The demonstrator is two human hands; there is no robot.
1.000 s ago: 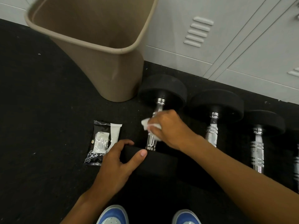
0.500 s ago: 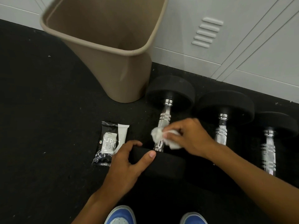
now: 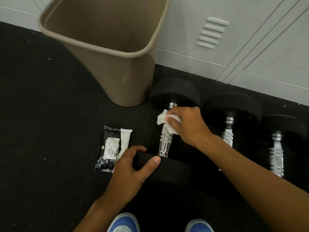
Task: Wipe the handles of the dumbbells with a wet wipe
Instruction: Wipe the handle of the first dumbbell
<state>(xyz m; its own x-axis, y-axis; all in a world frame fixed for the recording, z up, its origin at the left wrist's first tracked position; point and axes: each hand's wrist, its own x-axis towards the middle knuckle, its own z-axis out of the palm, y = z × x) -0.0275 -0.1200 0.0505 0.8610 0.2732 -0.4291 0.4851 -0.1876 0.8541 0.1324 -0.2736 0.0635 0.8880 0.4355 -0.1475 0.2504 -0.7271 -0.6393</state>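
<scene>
Three black dumbbells with chrome handles lie side by side on the dark floor. My right hand [image 3: 185, 124] holds a crumpled white wet wipe [image 3: 163, 118] around the upper part of the leftmost dumbbell's handle [image 3: 164, 141], close to its far weight [image 3: 175, 91]. My left hand [image 3: 132, 166] grips the rim of that dumbbell's near weight [image 3: 168, 169], thumb lying across its top. The middle dumbbell's handle [image 3: 227, 135] and the right one's handle [image 3: 275, 156] are bare and partly hidden behind my right forearm.
A tan plastic waste bin [image 3: 127, 76] stands just left of the far weight. A black wet wipe packet [image 3: 112, 148] lies on the floor beside my left hand. Grey lockers [image 3: 250, 39] run along the back. My blue shoes [image 3: 123, 223] show at the bottom.
My right hand has slid the wipe from the lower end of the handle up to its far end. My left hand stays on the near weight.
</scene>
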